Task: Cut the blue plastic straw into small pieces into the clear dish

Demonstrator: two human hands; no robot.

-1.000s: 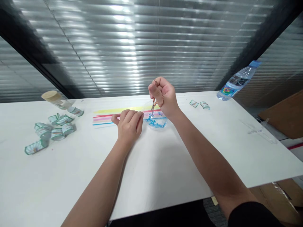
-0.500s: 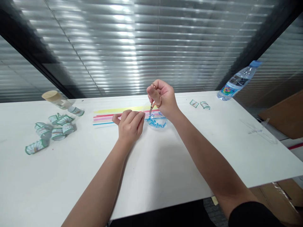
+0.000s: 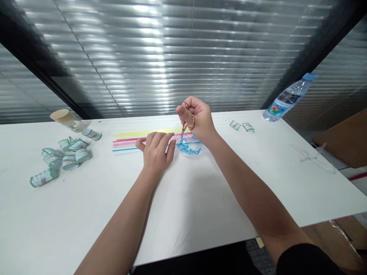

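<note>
My right hand (image 3: 197, 118) is closed on a small pair of rose-gold scissors (image 3: 185, 126), blades pointing down over a clear shallow dish (image 3: 189, 148) that holds several short blue straw pieces. My left hand (image 3: 156, 149) rests on the white table (image 3: 183, 198) just left of the dish, fingers curled and pinching the end of a thin straw. A row of coloured straws (image 3: 129, 139), yellow, red, pink and blue, lies flat behind that hand.
Several rolled green-and-white labels (image 3: 61, 160) are scattered at the left near a lying jar with a beige lid (image 3: 66, 118). Two more labels (image 3: 241, 126) lie at the back right. A water bottle (image 3: 288, 97) leans at the far right. Clear plastic wrapping (image 3: 315, 160) sits by the right edge.
The scissors in my right hand have dropped slightly and shifted left toward the dish. My left hand's fingers have stretched a little toward the blades.
</note>
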